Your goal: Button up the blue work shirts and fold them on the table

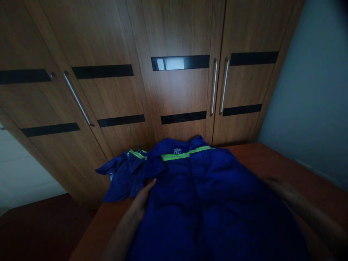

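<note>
A dark blue work jacket (190, 195) lies front up on the table, its collar at the far end. A yellow-green reflective stripe crosses its chest, with a small white print above the stripe on the left. Against its left side rests my left hand (144, 199), thumb stretched forward along the cloth; the other fingers are hidden. My right hand (280, 190) is at the jacket's right edge, dim and blurred, so its grip is unclear. Beyond my left hand lies a second blue garment (122, 175), crumpled, with the same kind of stripe.
The reddish-brown wooden table (258, 156) stands up against a tall wooden wardrobe (179, 94) with metal handles and black inlays. A pale wall (312, 108) rises on the right. Dark red floor (46, 224) shows past the table's left edge.
</note>
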A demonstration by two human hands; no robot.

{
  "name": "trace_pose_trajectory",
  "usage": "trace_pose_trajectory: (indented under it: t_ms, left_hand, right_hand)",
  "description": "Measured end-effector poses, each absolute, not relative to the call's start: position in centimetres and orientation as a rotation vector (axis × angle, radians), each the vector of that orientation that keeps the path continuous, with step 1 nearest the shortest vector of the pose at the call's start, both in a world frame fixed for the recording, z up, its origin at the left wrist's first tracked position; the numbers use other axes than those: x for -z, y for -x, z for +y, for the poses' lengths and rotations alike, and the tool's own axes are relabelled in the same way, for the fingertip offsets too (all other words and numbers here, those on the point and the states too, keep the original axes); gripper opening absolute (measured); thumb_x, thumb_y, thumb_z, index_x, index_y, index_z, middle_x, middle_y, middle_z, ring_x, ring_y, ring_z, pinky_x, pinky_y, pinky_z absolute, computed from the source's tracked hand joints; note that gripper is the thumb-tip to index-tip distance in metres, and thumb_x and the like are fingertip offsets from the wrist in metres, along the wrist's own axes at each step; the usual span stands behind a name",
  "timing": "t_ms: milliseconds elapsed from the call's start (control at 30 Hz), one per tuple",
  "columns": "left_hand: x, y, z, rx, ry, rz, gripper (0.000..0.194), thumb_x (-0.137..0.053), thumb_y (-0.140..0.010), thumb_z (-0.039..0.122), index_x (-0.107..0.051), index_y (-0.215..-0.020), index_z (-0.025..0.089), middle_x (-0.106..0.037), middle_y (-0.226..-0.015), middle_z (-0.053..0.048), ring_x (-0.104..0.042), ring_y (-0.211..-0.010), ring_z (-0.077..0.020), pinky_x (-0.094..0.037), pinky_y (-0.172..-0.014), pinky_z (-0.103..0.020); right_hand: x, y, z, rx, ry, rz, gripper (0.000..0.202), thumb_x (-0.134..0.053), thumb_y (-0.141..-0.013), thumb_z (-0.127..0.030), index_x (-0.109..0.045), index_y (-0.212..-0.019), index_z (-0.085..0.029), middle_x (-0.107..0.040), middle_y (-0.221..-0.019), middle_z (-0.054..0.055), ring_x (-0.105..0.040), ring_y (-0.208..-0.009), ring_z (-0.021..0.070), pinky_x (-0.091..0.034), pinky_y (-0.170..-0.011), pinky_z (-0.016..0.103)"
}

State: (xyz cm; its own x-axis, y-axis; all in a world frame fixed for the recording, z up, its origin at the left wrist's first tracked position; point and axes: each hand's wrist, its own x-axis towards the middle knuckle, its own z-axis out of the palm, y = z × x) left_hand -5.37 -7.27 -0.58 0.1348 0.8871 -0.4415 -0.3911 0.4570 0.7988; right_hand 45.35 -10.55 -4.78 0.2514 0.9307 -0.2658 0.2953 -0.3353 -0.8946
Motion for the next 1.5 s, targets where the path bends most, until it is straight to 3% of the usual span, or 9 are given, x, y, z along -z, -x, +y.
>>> trace_pose_trajectory:
  t_ms: [100, 167, 400, 500, 633, 833, 1033, 1233, 1500]
  left_hand:
    - [-0.2, 4.3, -6.2, -1.004, -0.493, 1.083, 0.048, -0.072, -0.075, 0.034, -0.059, -0.117, 0.015, -0.074, -0.093, -0.012, -0.072, -0.081, -0.0277, -0.058, -0.077, -0.04]
    - [-0.8, 4.2, -5.6, -1.076, -0.512, 1.143, 0.045, -0.073, -0.074, 0.03, -0.06, -0.115, 0.014, -0.075, -0.089, -0.012, -0.072, -0.074, -0.0263, -0.059, -0.073, -0.039]
    - [-4.1, 7.4, -7.2, -1.377, -0.695, 1.06, 0.02, -0.068, -0.071, 0.008, -0.066, -0.089, 0.016, -0.072, -0.071, -0.002, -0.069, -0.059, -0.0172, -0.058, -0.064, -0.028]
    - [-4.1, 9.3, -8.9, -1.335, -0.526, 1.048, 0.014, -0.064, -0.077, 0.016, -0.067, -0.092, 0.016, -0.072, -0.068, -0.004, -0.07, -0.06, -0.0207, -0.059, -0.062, -0.031]
    - [-2.8, 10.1, -9.2, -1.133, -0.376, 1.114, 0.031, -0.064, -0.081, 0.035, -0.065, -0.103, 0.015, -0.074, -0.073, -0.009, -0.072, -0.071, -0.0284, -0.06, -0.064, -0.039]
    - [-2.8, 9.3, -7.5, -1.125, -0.456, 1.173, 0.04, -0.063, -0.076, 0.011, -0.06, -0.116, 0.012, -0.075, -0.08, -0.01, -0.072, -0.071, -0.0282, -0.059, -0.072, -0.042]
    - [-3.5, 9.6, -7.7, -1.197, -0.617, 1.153, 0.044, -0.069, -0.076, 0.018, -0.059, -0.119, 0.017, -0.074, -0.097, -0.011, -0.071, -0.083, -0.0281, -0.058, -0.077, -0.04]
    - [-3.2, 10.0, -7.9, -1.234, -0.511, 1.105, 0.038, -0.057, -0.085, 0.04, -0.062, -0.116, 0.018, -0.075, -0.094, -0.01, -0.071, -0.086, -0.0288, -0.058, -0.077, -0.04]
    - [-1.8, 9.0, -6.2, -0.991, -0.536, 1.163, 0.038, -0.07, -0.076, 0.022, -0.064, -0.113, 0.018, -0.074, -0.095, -0.011, -0.071, -0.085, -0.03, -0.058, -0.075, -0.041]
  right_hand:
    - [3.8, -43.4, -9.5, -1.632, 1.549, -0.895, 0.037, -0.055, -0.078, -0.053, -0.066, -0.09, -0.02, -0.073, -0.096, 0.013, -0.067, -0.098, 0.0286, -0.053, -0.087, 0.04]
    - [2.9, -42.3, -8.8, -1.744, 1.47, -0.77, 0.033, -0.056, -0.08, -0.047, -0.064, -0.093, -0.018, -0.074, -0.093, 0.013, -0.068, -0.094, 0.0275, -0.054, -0.086, 0.04]
    - [1.5, -43.4, -10.1, -1.123, 1.282, -0.716, 0.023, -0.068, -0.072, -0.032, -0.062, -0.094, -0.031, -0.074, -0.081, 0.0, -0.07, -0.073, 0.0245, -0.059, -0.071, 0.034]
    - [2.4, -44.7, -11.8, -1.293, 1.192, -0.732, 0.024, -0.064, -0.073, -0.044, -0.064, -0.094, -0.032, -0.074, -0.09, 0.002, -0.07, -0.082, 0.0284, -0.057, -0.08, 0.038]
    - [3.3, -45.0, -11.8, -1.775, 1.231, -0.738, 0.059, -0.04, -0.079, -0.072, -0.066, -0.101, -0.024, -0.072, -0.1, 0.011, -0.068, -0.092, 0.0329, -0.054, -0.085, 0.044]
    - [3.0, -42.0, -8.3, -1.952, 1.234, -0.737, 0.035, -0.057, -0.085, -0.037, -0.061, -0.115, -0.018, -0.073, -0.102, 0.009, -0.068, -0.097, 0.0264, -0.049, -0.095, 0.04]
    - [2.0, -42.2, -7.7, -1.492, 1.251, -0.75, 0.045, -0.065, -0.076, -0.021, -0.057, -0.12, -0.026, -0.072, -0.105, 0.004, -0.069, -0.093, 0.0242, -0.054, -0.088, 0.034]
    - [1.8, -44.9, -8.1, -1.546, 1.369, -0.638, 0.038, -0.064, -0.077, -0.035, -0.064, -0.114, -0.024, -0.07, -0.111, 0.009, -0.066, -0.101, 0.0306, -0.055, -0.082, 0.034]
    - [0.8, -43.0, -6.1, -1.741, 1.47, -0.768, 0.026, -0.063, -0.081, -0.031, -0.067, -0.105, -0.023, -0.073, -0.103, 0.01, -0.069, -0.093, 0.0269, -0.052, -0.085, 0.034]
